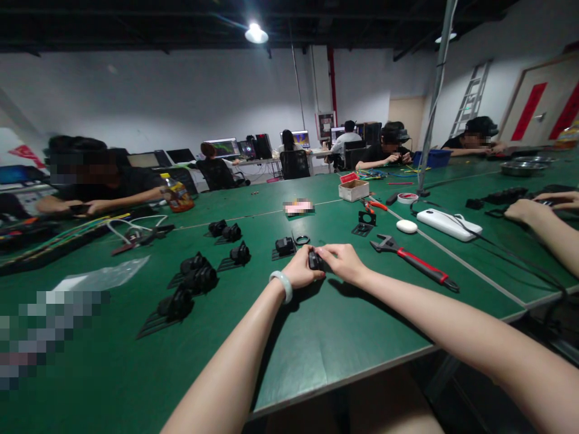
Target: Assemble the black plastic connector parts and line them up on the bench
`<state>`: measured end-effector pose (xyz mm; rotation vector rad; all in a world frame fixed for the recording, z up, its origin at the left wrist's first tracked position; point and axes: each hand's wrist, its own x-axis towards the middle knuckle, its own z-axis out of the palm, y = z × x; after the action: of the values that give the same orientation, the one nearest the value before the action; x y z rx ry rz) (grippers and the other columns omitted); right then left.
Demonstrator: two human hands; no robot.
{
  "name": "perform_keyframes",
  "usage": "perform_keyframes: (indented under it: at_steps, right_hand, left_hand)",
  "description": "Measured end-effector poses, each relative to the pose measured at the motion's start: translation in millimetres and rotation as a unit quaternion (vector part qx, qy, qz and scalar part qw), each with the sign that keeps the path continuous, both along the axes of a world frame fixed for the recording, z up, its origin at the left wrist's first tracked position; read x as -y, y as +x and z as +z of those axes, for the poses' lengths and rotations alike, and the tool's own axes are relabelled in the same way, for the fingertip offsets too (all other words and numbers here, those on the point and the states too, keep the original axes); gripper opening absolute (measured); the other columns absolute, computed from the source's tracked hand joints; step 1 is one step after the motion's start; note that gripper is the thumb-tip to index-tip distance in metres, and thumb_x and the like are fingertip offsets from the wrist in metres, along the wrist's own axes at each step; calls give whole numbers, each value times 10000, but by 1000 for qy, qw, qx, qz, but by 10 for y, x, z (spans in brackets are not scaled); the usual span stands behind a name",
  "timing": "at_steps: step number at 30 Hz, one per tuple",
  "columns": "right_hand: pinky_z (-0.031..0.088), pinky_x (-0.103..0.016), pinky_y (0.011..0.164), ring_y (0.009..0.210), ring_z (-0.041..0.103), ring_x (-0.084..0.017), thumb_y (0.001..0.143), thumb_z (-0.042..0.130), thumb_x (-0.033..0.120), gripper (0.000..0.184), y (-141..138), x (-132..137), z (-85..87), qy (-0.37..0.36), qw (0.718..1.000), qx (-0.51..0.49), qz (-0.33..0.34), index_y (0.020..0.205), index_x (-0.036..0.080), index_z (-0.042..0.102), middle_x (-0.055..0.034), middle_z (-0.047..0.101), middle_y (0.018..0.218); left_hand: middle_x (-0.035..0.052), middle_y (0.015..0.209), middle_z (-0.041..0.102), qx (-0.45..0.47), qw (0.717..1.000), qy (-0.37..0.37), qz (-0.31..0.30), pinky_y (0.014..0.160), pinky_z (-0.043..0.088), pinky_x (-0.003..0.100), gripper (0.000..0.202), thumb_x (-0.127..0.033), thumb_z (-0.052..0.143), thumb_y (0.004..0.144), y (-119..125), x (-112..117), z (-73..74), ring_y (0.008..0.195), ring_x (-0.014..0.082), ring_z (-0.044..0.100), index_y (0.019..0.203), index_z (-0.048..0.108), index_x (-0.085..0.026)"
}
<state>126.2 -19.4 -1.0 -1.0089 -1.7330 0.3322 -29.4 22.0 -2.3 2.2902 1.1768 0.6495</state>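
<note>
Near the middle of the green table (307, 337), my left hand (302, 268) and my right hand (342, 263) are both closed on one small black cylindrical part (315, 260). My fingers cover much of it, so its exact kind is hidden. Just beyond my left hand lie a black part on a slotted plate (284, 246) and a black ring (302, 240). Farther right, an L-shaped black bracket with a round hole (366, 219) stands on the table. To the left sit several similar black assemblies (199, 278) on slotted plates.
An adjustable wrench (416, 263) lies right of my right hand. Behind it are a white oval object (406, 226), a white power bank (449, 224), orange-handled pliers (376, 205) and a small box (354, 190). A metal pole (434, 102) rises beyond. A co-worker's hands (529, 212) are at right.
</note>
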Motion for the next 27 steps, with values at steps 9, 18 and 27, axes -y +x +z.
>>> perform_keyframes:
  at_steps: [9,18,27]
  right_hand:
    - [384,-199,633,720,567,-135,792,417,354,293,7,-10,-19,-7,1000,-16,16,777,154,630,-46,641,798]
    - [398,-225,620,650,557,-134,786,421,337,284,19,-85,-94,-47,997,-31,-53,719,140,614,-34,624,704]
    - [436,-304,778,820,586,-162,634,593,153,275,-38,-284,-284,-183,967,-129,120,908,134,591,-69,634,917]
  left_hand:
    - [24,854,490,3,1000,-11,5,669,419,287,568,-296,667,521,-3,6,0,745,160,499,1002,405,-142]
    - [26,839,479,2,1000,-17,12,663,421,282,579,-278,675,504,28,19,20,739,159,494,994,405,-130]
    - [17,813,480,4,999,-34,12,627,409,265,543,-254,672,489,38,23,49,735,162,492,955,421,-135]
